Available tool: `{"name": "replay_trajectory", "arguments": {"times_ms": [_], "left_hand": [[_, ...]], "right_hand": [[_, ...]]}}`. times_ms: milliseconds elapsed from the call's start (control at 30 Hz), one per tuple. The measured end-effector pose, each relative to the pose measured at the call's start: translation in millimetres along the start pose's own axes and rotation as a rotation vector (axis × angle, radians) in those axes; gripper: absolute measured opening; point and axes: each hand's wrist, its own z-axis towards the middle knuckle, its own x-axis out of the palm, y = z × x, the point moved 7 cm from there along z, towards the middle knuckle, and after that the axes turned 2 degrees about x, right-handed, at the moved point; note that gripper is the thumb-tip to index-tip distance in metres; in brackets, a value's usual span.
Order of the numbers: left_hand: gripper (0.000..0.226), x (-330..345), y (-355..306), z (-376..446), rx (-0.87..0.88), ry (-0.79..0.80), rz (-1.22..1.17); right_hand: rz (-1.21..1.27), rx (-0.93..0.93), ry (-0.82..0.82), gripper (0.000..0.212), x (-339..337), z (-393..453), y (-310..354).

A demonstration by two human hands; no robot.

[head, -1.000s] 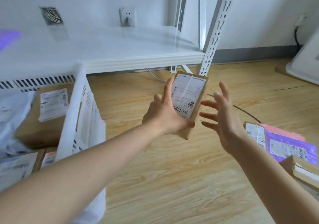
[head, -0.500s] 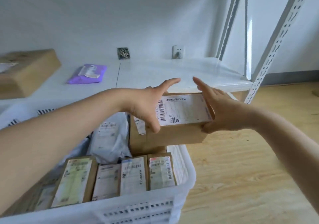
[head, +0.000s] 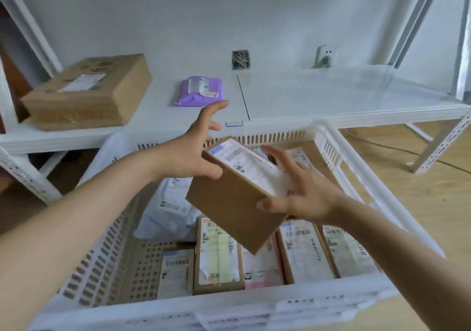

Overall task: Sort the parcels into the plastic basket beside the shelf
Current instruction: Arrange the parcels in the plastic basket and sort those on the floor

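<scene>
Parcel (head: pixel 237 198) between left hand (head: pixel 190 156), right hand (head: pixel 303 190).

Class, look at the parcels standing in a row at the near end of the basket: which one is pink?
The pink parcel, third from the left in that row. Its neighbours are brown cardboard with white labels; the held box partly hides its top.

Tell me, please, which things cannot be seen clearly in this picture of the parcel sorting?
Head view only:
- Label text on the held box: too blurred to read.
- Pink parcel in the basket: upper part hidden by the held box.
- Left hand: its fingers behind the box are hidden.
- White mailer bag: partly covered by the left arm and the box.
- Shelf: cut off by the frame edges.
</scene>
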Motion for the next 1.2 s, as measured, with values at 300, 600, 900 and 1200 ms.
{"name": "replay_trajectory", "arguments": {"times_ms": [300,600,900,1200], "left_hand": [[0.075,-6,114,-72,-0.469,-0.516,-0.448],[0.08,32,196,-105,-0.669,-0.483,-0.487],[0.101,63,216,-104,-0.755,-0.073,-0.197],[0.102,5,226,-73,-0.825,-0.137,0.154]], "right_hand": [[0.247,0.151,0.179,0.082,113,21,52],[0.437,0.228,0.412,0.054,185,38,44],[0.041,0.204,0.536,0.044,207,48,21],[0.068,0.257,0.287,0.056,177,85,4]]}}
